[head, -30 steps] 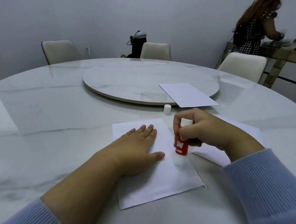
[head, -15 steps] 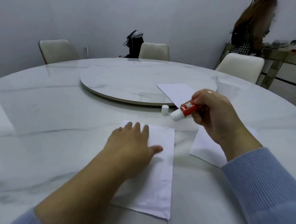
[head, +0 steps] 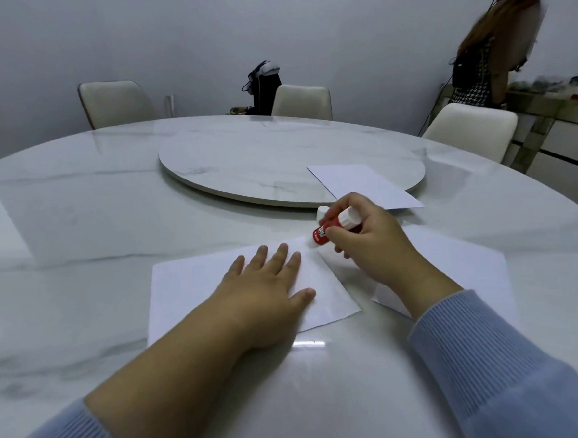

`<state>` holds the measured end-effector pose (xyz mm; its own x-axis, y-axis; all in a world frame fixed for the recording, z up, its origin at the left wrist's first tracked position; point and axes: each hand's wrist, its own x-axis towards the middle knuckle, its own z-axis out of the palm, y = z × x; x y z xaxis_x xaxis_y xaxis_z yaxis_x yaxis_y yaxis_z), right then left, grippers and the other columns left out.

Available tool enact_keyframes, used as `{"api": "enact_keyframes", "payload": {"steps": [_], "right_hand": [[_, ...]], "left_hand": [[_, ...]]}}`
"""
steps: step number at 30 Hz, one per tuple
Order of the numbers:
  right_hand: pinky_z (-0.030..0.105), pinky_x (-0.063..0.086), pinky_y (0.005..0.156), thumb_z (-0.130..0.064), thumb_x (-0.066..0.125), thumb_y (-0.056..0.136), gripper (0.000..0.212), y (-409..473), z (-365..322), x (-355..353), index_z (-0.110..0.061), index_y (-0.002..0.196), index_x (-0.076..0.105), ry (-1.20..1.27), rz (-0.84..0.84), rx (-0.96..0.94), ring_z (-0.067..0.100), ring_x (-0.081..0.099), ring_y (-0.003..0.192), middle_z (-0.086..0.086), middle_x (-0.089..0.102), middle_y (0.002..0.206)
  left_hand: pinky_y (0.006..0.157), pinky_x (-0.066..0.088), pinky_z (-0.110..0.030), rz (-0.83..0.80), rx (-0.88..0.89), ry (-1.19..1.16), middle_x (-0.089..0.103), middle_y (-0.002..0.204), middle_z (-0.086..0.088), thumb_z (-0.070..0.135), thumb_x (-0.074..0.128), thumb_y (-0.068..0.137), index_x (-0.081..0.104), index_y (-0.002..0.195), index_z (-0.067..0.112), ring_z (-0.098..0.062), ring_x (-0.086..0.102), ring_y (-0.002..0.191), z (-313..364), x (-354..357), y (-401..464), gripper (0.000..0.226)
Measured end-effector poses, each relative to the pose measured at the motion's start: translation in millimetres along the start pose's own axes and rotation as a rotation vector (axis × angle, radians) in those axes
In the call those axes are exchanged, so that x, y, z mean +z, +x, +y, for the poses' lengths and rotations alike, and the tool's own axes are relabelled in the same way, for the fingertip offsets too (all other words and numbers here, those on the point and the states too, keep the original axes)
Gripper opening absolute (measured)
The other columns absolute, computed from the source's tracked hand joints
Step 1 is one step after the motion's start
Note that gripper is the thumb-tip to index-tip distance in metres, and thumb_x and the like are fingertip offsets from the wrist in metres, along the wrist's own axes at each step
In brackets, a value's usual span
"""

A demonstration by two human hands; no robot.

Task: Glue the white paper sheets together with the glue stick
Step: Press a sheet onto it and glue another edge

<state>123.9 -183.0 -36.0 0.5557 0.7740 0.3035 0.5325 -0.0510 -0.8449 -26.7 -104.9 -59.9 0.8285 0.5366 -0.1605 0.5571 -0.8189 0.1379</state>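
Nearest the viewer, the left hand (head: 268, 287) lies flat with fingers spread on the near paper sheet (head: 190, 285), pinning it to the desk (head: 78, 231). Just at its 2 o'clock, the right hand (head: 367, 241) is curled round the glue stick (head: 329, 231), tilted with its tip down at the sheet's far right corner, touching it or nearly so. The step in hand looks like spreading glue along this sheet's edge, beginning at that corner.

Under the right forearm, at 3 o'clock from the pinned sheet, lies a second sheet (head: 469, 265), partly hidden. The small white cap (head: 321, 211) stands just beyond the stick, at 12 o'clock from it. Farther still, a third sheet (head: 360, 184) rests half on the turntable (head: 243, 160).

The next move likely calls for a steady drag of the stick along the edge while the left hand keeps the paper from sliding, then laying another sheet over the glued strip, edges aligned.
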Motion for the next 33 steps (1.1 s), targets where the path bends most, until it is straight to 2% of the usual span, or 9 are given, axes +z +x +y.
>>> {"api": "enact_keyframes", "payload": {"steps": [5,10,13,16,19,21,23,29,33], "right_hand": [[0.039,0.053,0.082,-0.013,0.061,0.082,0.011,1,0,6,-0.024,0.086,0.061,-0.032,-0.113,-0.027,0.014,0.063,0.073,-0.001,0.07,0.096],[0.042,0.052,0.068,-0.018,0.061,0.065,0.006,-3,-15,-10,-0.016,0.071,0.06,-0.156,-0.142,-0.049,0.031,0.061,0.068,0.01,0.07,0.078],[0.034,0.046,0.063,-0.017,0.055,0.057,0.004,-8,-20,-21,-0.013,0.058,0.055,-0.115,-0.334,0.024,0.024,0.057,0.06,0.009,0.06,0.064],[0.023,0.042,0.051,-0.008,0.052,0.059,0.006,-12,-20,-27,-0.012,0.057,0.056,-0.006,-0.48,0.095,0.032,0.058,0.06,0.021,0.06,0.067],[0.02,0.039,0.042,0.0,0.054,0.065,0.016,-6,-15,-36,-0.014,0.061,0.06,0.475,-0.231,0.012,0.026,0.051,0.048,0.021,0.066,0.073],[0.021,0.052,0.053,0.006,0.055,0.075,0.019,1,-11,-42,-0.012,0.068,0.055,0.849,0.002,0.029,0.022,0.063,0.055,0.013,0.066,0.079],[0.022,0.057,0.069,0.01,0.055,0.083,0.026,6,-4,-40,-0.013,0.074,0.047,0.99,0.176,0.096,0.023,0.069,0.071,0.012,0.061,0.088],[0.027,0.048,0.085,-0.001,0.065,0.084,0.035,21,16,-16,-0.028,0.103,0.055,0.594,0.246,0.166,0.015,0.064,0.091,0.001,0.068,0.101],[0.015,0.048,0.073,-0.003,0.067,0.083,0.033,26,23,-7,-0.023,0.107,0.056,0.24,0.277,0.118,0.001,0.063,0.077,-0.009,0.067,0.096]], "left_hand": [[0.119,-0.005,-0.041,-0.007,-0.003,-0.003,-0.017,0.158,0.008,0.046,0.014,0.097,-0.009,0.149,0.03,-0.015,-0.016,0.146,1,-1,0,0.059],[0.119,-0.006,-0.039,-0.003,0.0,-0.02,-0.017,0.158,0.008,0.045,0.015,0.098,-0.009,0.149,0.031,-0.014,-0.015,0.146,0,-2,1,0.058],[0.119,-0.006,-0.038,0.001,0.002,-0.03,-0.016,0.158,0.008,0.045,0.015,0.097,-0.008,0.149,0.03,-0.014,-0.015,0.146,0,-1,2,0.058],[0.119,-0.006,-0.037,0.01,0.006,-0.044,-0.015,0.159,0.008,0.044,0.016,0.097,-0.006,0.149,0.03,-0.013,-0.014,0.146,0,-1,2,0.059],[0.119,-0.005,-0.037,0.028,0.024,-0.067,-0.012,0.159,0.008,0.043,0.019,0.098,-0.003,0.15,0.03,-0.012,-0.012,0.146,0,-3,-2,0.058],[0.119,-0.006,-0.035,0.024,0.069,-0.086,-0.011,0.159,0.009,0.041,0.022,0.098,-0.001,0.15,0.03,-0.011,-0.012,0.146,0,-5,-6,0.058],[0.118,-0.008,-0.032,0.007,0.137,-0.097,-0.011,0.159,0.012,0.041,0.025,0.098,0.0,0.15,0.033,-0.009,-0.012,0.145,3,-6,-9,0.058],[0.116,-0.011,-0.026,-0.016,0.243,-0.095,-0.011,0.157,0.018,0.043,0.028,0.098,0.0,0.148,0.038,-0.003,-0.015,0.144,10,-4,-9,0.058],[0.117,-0.01,-0.027,-0.023,0.251,-0.093,-0.011,0.157,0.017,0.044,0.028,0.097,0.0,0.148,0.038,-0.003,-0.015,0.144,9,-3,-8,0.058]]}}
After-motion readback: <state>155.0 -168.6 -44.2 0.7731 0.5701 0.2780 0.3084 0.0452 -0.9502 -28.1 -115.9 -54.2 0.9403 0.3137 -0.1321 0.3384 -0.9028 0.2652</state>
